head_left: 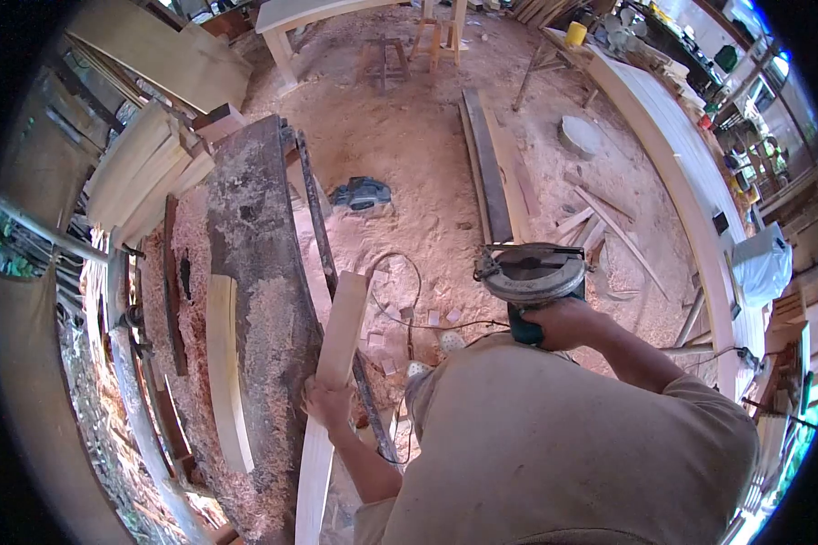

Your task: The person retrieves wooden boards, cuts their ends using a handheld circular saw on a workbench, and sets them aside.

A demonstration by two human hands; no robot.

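My left hand [329, 402] is wrapped round a long pale wooden board [344, 331] at the right edge of the dark workbench [250, 195]. The board slants from the lower left up to the right. Gripped by its green handle, a circular saw [533, 272] hangs over the sawdust floor in my right hand [559, 323]. The saw is well to the right of the board and apart from it. Another pale curved piece [227, 372] lies on the bench, left of the board.
Stacked planks [141, 163] sit at the bench's far left. A power tool [362, 193] and a cable [420, 291] lie on the floor. Beyond the saw are long boards [491, 168]; a long work table [668, 173] curves along the right, with a white bag [762, 263] beside it.
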